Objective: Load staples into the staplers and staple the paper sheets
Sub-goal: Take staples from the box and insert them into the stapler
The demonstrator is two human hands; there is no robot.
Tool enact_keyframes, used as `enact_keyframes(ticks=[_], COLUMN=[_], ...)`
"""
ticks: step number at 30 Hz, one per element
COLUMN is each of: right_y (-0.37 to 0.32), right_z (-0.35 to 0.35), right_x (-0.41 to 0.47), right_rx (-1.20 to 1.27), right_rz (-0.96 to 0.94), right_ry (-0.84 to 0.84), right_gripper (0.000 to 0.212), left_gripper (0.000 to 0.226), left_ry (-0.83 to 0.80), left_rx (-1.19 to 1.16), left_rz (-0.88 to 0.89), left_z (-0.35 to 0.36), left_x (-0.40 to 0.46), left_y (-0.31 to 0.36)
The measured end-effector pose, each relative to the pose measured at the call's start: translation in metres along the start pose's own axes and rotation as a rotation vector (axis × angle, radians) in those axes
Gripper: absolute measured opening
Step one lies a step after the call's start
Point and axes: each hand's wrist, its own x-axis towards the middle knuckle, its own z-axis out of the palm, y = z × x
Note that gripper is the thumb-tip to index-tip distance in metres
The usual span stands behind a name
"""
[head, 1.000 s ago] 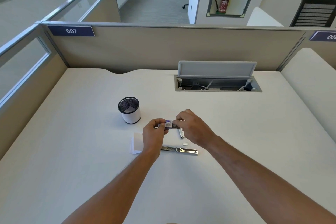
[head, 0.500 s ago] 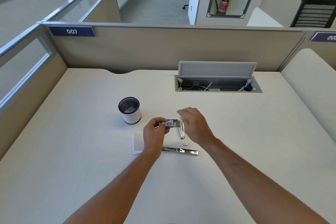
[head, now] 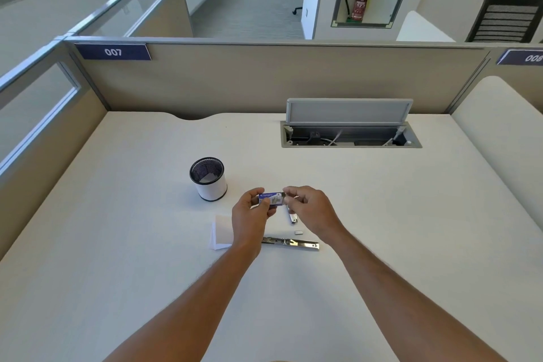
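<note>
staple box [head: 271, 199] sits pinched in my left hand [head: 249, 219] above the table [head: 117, 244]; my right hand [head: 311, 209] fingers pinch its end, opened stapler [head: 291, 243] lying below.

Head view, down over desk [head: 117, 244]

We saw a small blue staple box [head: 271, 200] held above mid-desk [head: 117, 244]. Below it lay a long chrome stapler [head: 291, 243] opened flat, a smaller one [head: 292, 217], a loose staple block [head: 298, 232], and white paper sheets [head: 221, 233].
</note>
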Motion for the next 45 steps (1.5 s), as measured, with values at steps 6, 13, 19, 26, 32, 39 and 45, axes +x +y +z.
enact_keyframes(ticks=[6,13,19,26,32,39,45], right_y=[0.001,0.002,-0.001,0.000,0.000,0.004,0.014], right_z=[0.005,0.008,0.009,0.009,0.011,0.011,0.010], right_x=[0.003,0.005,0.006,0.008,0.005,0.004,0.014], right_rx=[0.094,0.166,0.144,0.106,0.086,-0.184,-0.245], right_rz=[0.038,0.075,0.080,0.089,0.045,-0.117,-0.121], right_ry=[0.068,0.102,0.116,0.135,0.122,0.035,0.058], right_gripper=[0.028,0.009,0.008,0.009,0.015,0.032,0.023], left_gripper=[0.023,0.023,0.023,0.023,0.021,0.025,0.041], left_ry=[-0.007,0.005,0.006,-0.003,-0.015,-0.076,-0.147], left_rx=[-0.026,-0.043,-0.081,-0.094,-0.074,-0.025,0.518], left_rz=[-0.007,-0.005,-0.016,-0.032,-0.036,-0.065,0.060], left_z=[0.003,0.002,0.003,0.003,0.004,0.003,-0.002], left_x=[-0.002,-0.001,0.000,0.002,0.004,0.010,0.022], left_y=[-0.001,-0.002,-0.002,-0.003,-0.003,-0.007,-0.006])
